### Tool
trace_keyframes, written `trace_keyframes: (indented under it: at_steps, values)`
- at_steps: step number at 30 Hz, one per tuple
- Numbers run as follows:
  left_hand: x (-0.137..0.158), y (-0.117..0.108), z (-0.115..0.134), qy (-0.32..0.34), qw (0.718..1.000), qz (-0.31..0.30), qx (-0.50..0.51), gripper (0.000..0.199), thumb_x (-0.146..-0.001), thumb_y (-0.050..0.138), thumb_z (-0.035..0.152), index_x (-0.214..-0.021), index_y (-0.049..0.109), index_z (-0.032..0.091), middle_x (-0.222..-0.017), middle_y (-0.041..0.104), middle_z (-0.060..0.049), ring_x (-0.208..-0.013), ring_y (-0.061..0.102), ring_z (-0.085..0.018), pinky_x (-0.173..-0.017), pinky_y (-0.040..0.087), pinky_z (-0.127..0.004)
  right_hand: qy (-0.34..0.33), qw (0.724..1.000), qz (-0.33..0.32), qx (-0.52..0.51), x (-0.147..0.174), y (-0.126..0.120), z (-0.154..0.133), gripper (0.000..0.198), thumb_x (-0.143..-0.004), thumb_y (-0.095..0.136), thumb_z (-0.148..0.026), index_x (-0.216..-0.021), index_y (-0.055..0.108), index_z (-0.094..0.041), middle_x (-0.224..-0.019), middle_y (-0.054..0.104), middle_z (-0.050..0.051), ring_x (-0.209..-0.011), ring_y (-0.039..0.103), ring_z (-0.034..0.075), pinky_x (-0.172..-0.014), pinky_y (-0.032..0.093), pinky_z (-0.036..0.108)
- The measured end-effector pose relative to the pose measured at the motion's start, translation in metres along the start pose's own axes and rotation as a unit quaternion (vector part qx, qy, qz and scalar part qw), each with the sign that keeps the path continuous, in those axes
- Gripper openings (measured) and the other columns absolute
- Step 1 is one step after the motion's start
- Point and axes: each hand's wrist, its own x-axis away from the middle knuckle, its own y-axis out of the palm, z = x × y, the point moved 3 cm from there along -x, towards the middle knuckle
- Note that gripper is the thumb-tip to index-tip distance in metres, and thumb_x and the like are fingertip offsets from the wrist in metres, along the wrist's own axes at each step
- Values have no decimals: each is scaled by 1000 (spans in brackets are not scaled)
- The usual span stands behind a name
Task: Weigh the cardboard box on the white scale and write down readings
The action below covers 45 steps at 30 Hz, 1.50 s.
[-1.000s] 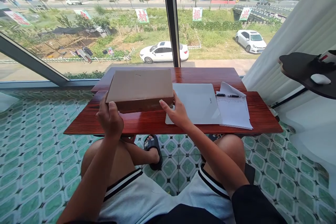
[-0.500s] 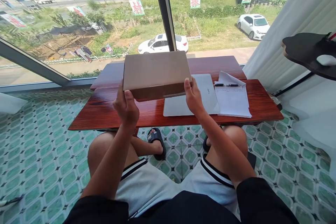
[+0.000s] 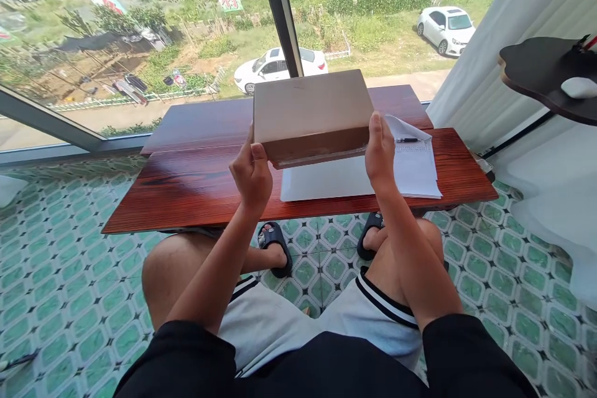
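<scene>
The left hand (image 3: 252, 175) clamps the near left corner of the cardboard box (image 3: 311, 114), thumb on top and fingers curled underneath; the right hand (image 3: 380, 150) pinches the near right corner the same way. So each grip is closed on the box, one per end.

A second ago the box lay flat on the surface (image 3: 196, 183) at centre left of the frame, with the hands only resting at its near edge. Half a second ago it was already off the wood. Now it hangs in mid-frame, raised and carried to the right, over the white sheet (image 3: 326, 181) it had lain beside. Its near edge tips slightly down toward the viewer, and its weight rests wholly in both hands, touching nothing below.

Right of it, partly hidden by the right hand, lie the written papers (image 3: 417, 165) with a pen (image 3: 407, 140) across them. A curtain (image 3: 499, 68) fills the right side.
</scene>
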Motion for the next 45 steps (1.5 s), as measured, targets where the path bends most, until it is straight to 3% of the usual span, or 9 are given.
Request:
trace_keyframes:
  at_steps: [4, 7, 10, 15, 23, 30, 36, 41, 45]
  values:
    - [2, 15, 11, 18, 999, -17, 37, 74, -99, 32, 72, -116, 73, 13, -63, 49, 3, -61, 43, -12, -60, 36, -26, 10, 1000, 19, 18, -6, -8, 14, 68, -100, 19, -72, -110, 64, -22, -119, 65, 10, -126, 57, 28, -110, 44, 51]
    - [6, 25, 11, 20, 998, -38, 45, 73, -100, 34, 70, -128, 71, 14, -70, 59, 0, -64, 47, -13, -63, 39, -26, 34, 998, 39, 26, -5, -14, 21, 68, -99, 21, -72, -115, 65, -22, -121, 65, 12, -133, 53, 30, -113, 40, 53]
    - [8, 30, 9, 25, 997, -53, 57, 69, -101, 36, 66, -133, 68, 14, -83, 69, -5, -69, 51, -14, -67, 41, -27, 51, 997, 42, 34, -2, -20, 23, 65, -99, 23, -70, -108, 65, -23, -116, 67, 10, -126, 56, 30, -109, 42, 53]
    - [11, 34, 8, 20, 997, -60, 49, 68, -101, 34, 65, -130, 70, 15, -93, 73, -8, -76, 55, -16, -71, 43, -27, 66, 996, 31, 48, 2, -27, 27, 59, -100, 25, -64, -105, 66, -23, -104, 68, 8, -108, 61, 28, -102, 46, 51]
    - [14, 41, 9, 17, 996, -71, 46, 69, -100, 35, 68, -121, 73, 14, -80, 64, -2, -67, 43, -13, -66, 39, -27, 85, 996, 12, 4, -2, -32, 44, 64, -101, 22, -66, -113, 67, -21, -117, 69, 10, -121, 59, 27, -105, 45, 49]
    - [12, 42, 10, 30, 997, -60, 30, 68, -100, 34, 68, -98, 76, 14, -67, 47, 1, -64, 36, -13, -61, 34, -27, 96, 995, 13, 20, -3, -31, 53, 68, -99, 24, -70, -119, 67, -22, -122, 68, 10, -123, 58, 29, -110, 39, 56]
    - [14, 46, 2, 19, 996, -68, 49, 65, -101, 37, 66, -104, 75, 14, -66, 44, 3, -63, 37, -13, -61, 33, -27, 115, 993, 20, 35, -5, -29, 55, 68, -100, 21, -69, -118, 66, -21, -125, 67, 10, -122, 58, 29, -109, 40, 55]
    - [16, 45, 4, 16, 996, -77, 50, 66, -102, 36, 64, -116, 75, 14, -73, 61, -1, -66, 41, -14, -64, 36, -27, 101, 992, 15, 76, -3, -31, 51, 73, -97, 19, -75, -112, 66, -22, -122, 66, 13, -127, 55, 33, -110, 38, 58]
    - [19, 42, 7, 19, 995, -87, 48, 62, -103, 36, 59, -126, 73, 15, -92, 74, -7, -69, 46, -14, -67, 38, -27, 81, 991, 7, 105, 1, -30, 49, 78, -95, 15, -78, -116, 65, -22, -125, 65, 15, -134, 52, 35, -112, 36, 58]
